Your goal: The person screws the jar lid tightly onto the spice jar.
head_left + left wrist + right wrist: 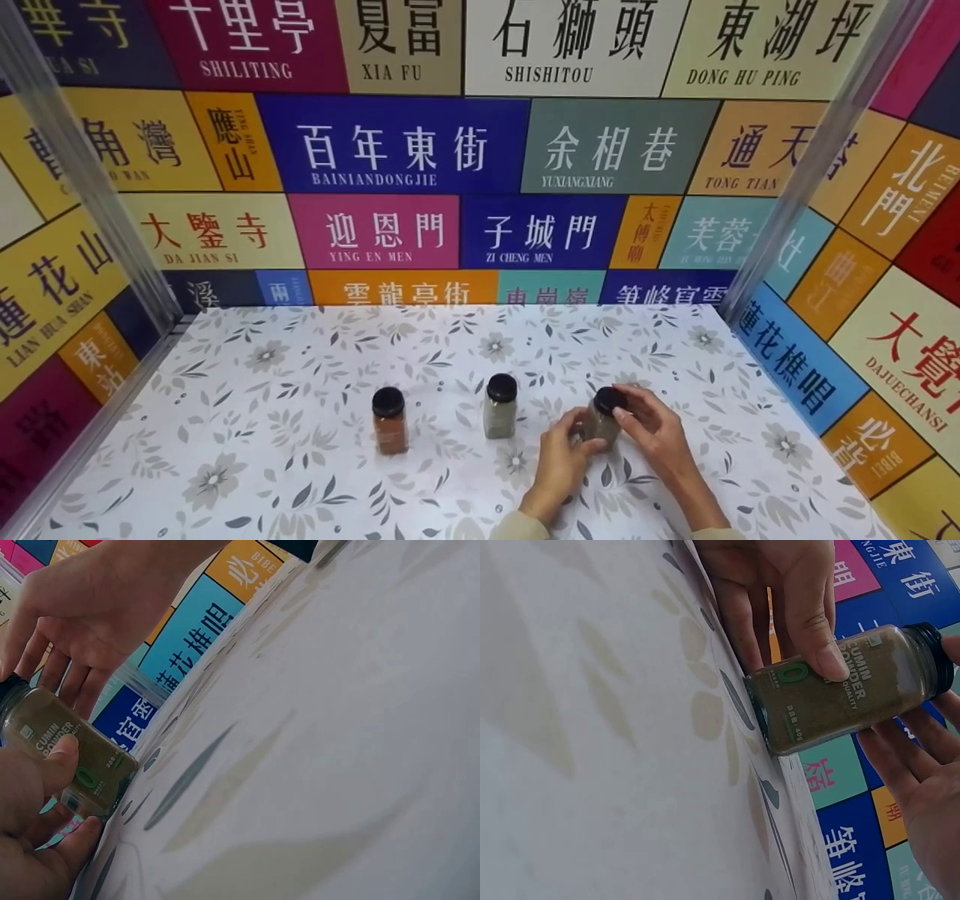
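A glass jar of cumin powder [832, 694], its label legible in both wrist views, stands on the table at the right in the head view. My left hand [562, 459] grips the jar's body low down, thumb across the label. Around the black cap [610, 399] are the thumb and fingers of my right hand [661, 433], pinching it. The cap sits on the jar; whether it is loose cannot be told. To the left stand a jar of pale grey-green powder [500, 418] and a jar of orange-red powder [391, 433], both upright with black caps, touched by neither hand.
A white cloth with grey flowers and leaves covers the table [300, 397]. Panels with large printed characters [394, 146] wall in the back and both sides. Clear upright strips [795, 150] mark the back corners.
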Tool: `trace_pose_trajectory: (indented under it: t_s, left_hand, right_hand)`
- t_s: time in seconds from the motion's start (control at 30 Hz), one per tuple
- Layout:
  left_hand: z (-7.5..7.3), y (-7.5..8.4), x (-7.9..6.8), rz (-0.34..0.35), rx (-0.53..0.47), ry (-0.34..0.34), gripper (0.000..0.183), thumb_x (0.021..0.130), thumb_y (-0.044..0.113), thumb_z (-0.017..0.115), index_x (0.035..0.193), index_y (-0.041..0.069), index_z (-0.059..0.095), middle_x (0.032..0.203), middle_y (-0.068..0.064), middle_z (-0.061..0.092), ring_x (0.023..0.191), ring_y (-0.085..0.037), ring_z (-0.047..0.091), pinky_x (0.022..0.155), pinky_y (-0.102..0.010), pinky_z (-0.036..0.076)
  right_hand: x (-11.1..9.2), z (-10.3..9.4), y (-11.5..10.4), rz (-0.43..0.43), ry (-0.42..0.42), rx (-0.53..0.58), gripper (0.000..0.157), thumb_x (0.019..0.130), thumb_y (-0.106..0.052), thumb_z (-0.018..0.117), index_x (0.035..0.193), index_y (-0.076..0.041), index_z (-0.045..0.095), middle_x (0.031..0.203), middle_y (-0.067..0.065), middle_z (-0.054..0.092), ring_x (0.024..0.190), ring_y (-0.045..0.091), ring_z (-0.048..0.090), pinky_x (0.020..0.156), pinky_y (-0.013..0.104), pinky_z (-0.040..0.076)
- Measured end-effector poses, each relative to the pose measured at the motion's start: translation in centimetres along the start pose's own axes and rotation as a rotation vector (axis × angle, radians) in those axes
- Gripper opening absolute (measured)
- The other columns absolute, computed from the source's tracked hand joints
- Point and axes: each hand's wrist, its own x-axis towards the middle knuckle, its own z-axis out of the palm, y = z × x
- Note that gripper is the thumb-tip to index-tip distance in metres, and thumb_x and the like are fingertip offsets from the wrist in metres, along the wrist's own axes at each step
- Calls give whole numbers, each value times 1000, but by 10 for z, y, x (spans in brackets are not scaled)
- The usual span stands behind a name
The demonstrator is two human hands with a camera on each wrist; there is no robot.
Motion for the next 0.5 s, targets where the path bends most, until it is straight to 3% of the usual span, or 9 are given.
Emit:
trace_pose_trajectory:
  t_s: [0.23,0.5]
  left_hand:
    - [0,0,-3,-6,-7,-18,48,82,18,78,125,3,65,123,-16,70,113,-34,69,95,-33,59]
    - [-1,1,-1,-9,0,-14,45,83,16,77,125,6,65,124,-14,71,114,-31,69,99,-34,57]
  right_hand:
    - [-4,-1,-1,-4,-5,12,38,93,3,62,131,4,61,127,13,67,115,-4,63,97,9,50]
    - [-1,0,0,18,9,-13,34,92,3,65,126,1,65,123,12,68,111,-4,64,94,10,52]
